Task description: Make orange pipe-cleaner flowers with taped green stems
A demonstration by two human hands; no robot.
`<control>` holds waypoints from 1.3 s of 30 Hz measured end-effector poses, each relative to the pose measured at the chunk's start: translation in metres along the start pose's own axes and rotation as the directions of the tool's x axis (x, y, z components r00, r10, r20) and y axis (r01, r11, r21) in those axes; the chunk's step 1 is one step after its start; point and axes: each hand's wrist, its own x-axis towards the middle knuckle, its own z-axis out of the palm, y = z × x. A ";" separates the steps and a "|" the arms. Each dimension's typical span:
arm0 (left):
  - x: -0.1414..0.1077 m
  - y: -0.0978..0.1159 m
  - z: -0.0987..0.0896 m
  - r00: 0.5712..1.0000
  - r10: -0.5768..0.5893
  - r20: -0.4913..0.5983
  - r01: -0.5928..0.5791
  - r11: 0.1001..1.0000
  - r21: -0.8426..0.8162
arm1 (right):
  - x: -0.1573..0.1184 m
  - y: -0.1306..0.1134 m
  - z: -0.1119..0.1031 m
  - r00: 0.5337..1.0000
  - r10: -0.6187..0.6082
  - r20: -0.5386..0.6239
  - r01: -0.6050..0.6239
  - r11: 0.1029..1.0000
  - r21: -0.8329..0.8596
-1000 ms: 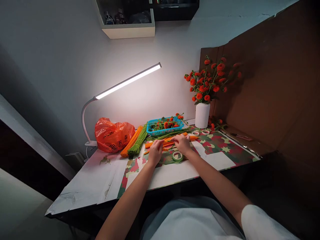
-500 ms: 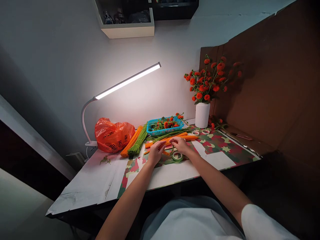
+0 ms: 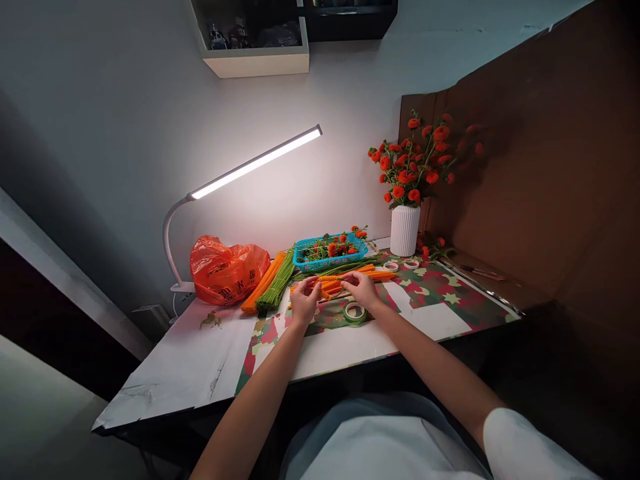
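Over the front middle of the table, my left hand (image 3: 305, 305) pinches one end of an orange pipe cleaner (image 3: 329, 279), which looks coiled or bent between the hands. My right hand (image 3: 362, 291) has thumb and fingertips closed at its other end, where a bit of green shows; the exact grip is too small to make out. Just below the right hand lies a roll of green tape (image 3: 355, 313). Behind the hands are loose orange pipe cleaners (image 3: 383, 275), partly hidden by the fingers.
A blue basket (image 3: 299, 259) holds orange flowers. Left of it lie bundled green pipe cleaners (image 3: 277, 287) and an orange plastic bag (image 3: 227, 270). A white vase (image 3: 405, 231) of flowers stands back right, near tape rolls (image 3: 411, 264). A clamp lamp (image 3: 257, 162) overhangs the table.
Both hands have lifted slightly and moved a little apart, the left one shifting left. More of the orange pipe cleaner shows between them. The tape roll stays on the table.
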 end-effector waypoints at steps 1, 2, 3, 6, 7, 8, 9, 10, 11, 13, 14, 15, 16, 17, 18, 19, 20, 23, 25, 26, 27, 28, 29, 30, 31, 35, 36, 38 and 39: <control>0.000 0.000 0.000 1.000 0.005 0.011 -0.005 1.000 0.004 | 0.000 0.000 0.000 1.000 -0.004 -0.012 0.004 1.000 -0.013; 0.000 -0.001 0.000 1.000 0.012 0.025 -0.013 1.000 0.015 | 0.000 0.000 0.000 1.000 -0.011 -0.027 0.010 1.000 -0.028; 0.000 -0.001 0.000 0.999 0.022 0.040 -0.023 0.999 0.028 | 0.000 0.000 -0.001 0.999 -0.018 -0.038 0.017 0.999 -0.043; -0.001 -0.002 -0.001 0.996 0.046 0.078 -0.052 0.996 0.077 | 0.002 0.002 -0.003 0.999 -0.024 -0.042 0.020 0.997 -0.074; -0.001 -0.001 -0.001 0.995 0.052 0.088 -0.060 0.994 0.091 | 0.003 0.003 -0.004 0.999 -0.018 -0.038 0.015 0.997 -0.076; -0.002 -0.001 -0.001 0.994 0.057 0.096 -0.067 0.992 0.103 | 0.004 0.004 -0.004 0.999 -0.013 -0.036 0.010 0.997 -0.077; -0.002 -0.001 -0.002 0.992 0.062 0.106 -0.074 0.991 0.114 | 0.005 0.005 -0.005 0.999 -0.010 -0.032 0.008 0.997 -0.075; -0.002 0.000 -0.002 0.990 0.069 0.119 -0.084 0.989 0.121 | 0.006 0.007 -0.005 1.000 -0.011 -0.028 0.009 0.997 -0.071; -0.003 0.000 -0.002 0.988 0.079 0.135 -0.097 0.987 0.128 | 0.006 0.008 -0.005 1.000 -0.014 -0.022 0.013 0.998 -0.067; -0.003 0.000 -0.002 0.979 0.110 0.170 -0.135 0.980 0.144 | 0.007 0.009 -0.006 1.000 -0.021 -0.005 0.020 0.998 -0.065; -0.003 0.000 -0.003 0.974 0.131 0.184 -0.160 0.975 0.154 | 0.007 0.009 -0.006 1.000 -0.025 0.008 0.026 0.997 -0.067; -0.003 0.000 -0.003 0.969 0.151 0.196 -0.185 0.969 0.166 | 0.006 0.009 -0.007 0.999 -0.028 0.023 0.030 0.997 -0.071; -0.003 0.000 -0.003 0.965 0.166 0.204 -0.203 0.963 0.175 | 0.006 0.009 -0.007 0.999 -0.029 0.040 0.032 0.997 -0.073; -0.003 -0.001 -0.003 0.963 0.168 0.211 -0.207 0.962 0.180 | 0.006 0.009 -0.007 0.998 -0.027 0.057 0.031 0.997 -0.074; -0.003 -0.001 -0.003 0.965 0.155 0.214 -0.194 0.965 0.176 | 0.006 0.008 -0.007 0.997 -0.023 0.069 0.027 0.997 -0.069; -0.003 -0.002 -0.003 0.969 0.131 0.212 -0.166 0.973 0.160 | 0.006 0.008 -0.007 0.998 -0.016 0.066 0.020 0.998 -0.055; -0.002 -0.002 -0.002 0.974 0.100 0.205 -0.130 0.982 0.137 | 0.006 0.008 -0.007 0.999 -0.008 0.048 0.010 0.999 -0.034; -0.001 -0.003 0.000 0.988 0.024 0.153 -0.034 0.998 0.062 | 0.007 0.008 -0.004 0.998 0.033 -0.051 -0.029 0.997 0.066; 0.000 -0.004 0.002 0.992 -0.006 0.130 0.004 1.000 0.017 | 0.006 0.009 -0.002 0.995 0.066 -0.078 -0.055 0.989 0.134; 0.000 -0.004 0.003 0.992 -0.022 0.126 0.023 1.000 -0.008 | 0.006 0.010 -0.001 0.994 0.076 -0.073 -0.064 0.985 0.158; 0.000 -0.004 0.003 0.992 -0.039 0.122 0.043 0.998 -0.036 | 0.006 0.010 -0.001 0.995 0.080 -0.063 -0.068 0.982 0.174; 0.001 -0.005 0.003 0.991 -0.056 0.119 0.063 0.996 -0.062 | 0.005 0.011 0.000 0.996 0.080 -0.050 -0.070 0.981 0.182; 0.001 -0.005 0.003 0.991 -0.071 0.113 0.081 0.993 -0.082 | 0.005 0.011 0.000 0.996 0.078 -0.040 -0.070 0.981 0.179; 0.002 -0.005 0.003 0.991 -0.083 0.103 0.093 0.991 -0.095 | 0.004 0.011 0.000 0.997 0.076 -0.032 -0.070 0.983 0.169; 0.002 -0.005 0.003 0.992 -0.091 0.091 0.100 0.990 -0.098 | 0.004 0.011 0.000 0.997 0.074 -0.025 -0.069 0.986 0.152; 0.002 -0.005 0.001 0.996 -0.068 0.063 0.069 0.997 -0.018 | 0.003 0.008 -0.003 0.999 0.031 -0.014 -0.030 0.999 0.036; 0.001 -0.005 0.000 0.996 -0.053 0.066 0.052 0.999 0.015 | 0.003 0.007 -0.004 1.000 0.014 -0.011 -0.014 1.000 0.006; 0.000 -0.005 -0.001 0.995 -0.025 0.094 0.018 0.997 0.077 | 0.002 0.004 -0.007 1.000 -0.020 -0.003 0.020 0.998 -0.055; -0.001 -0.005 -0.001 0.993 -0.015 0.113 0.003 0.995 0.104 | 0.002 0.002 -0.008 0.999 -0.034 0.002 0.034 0.996 -0.083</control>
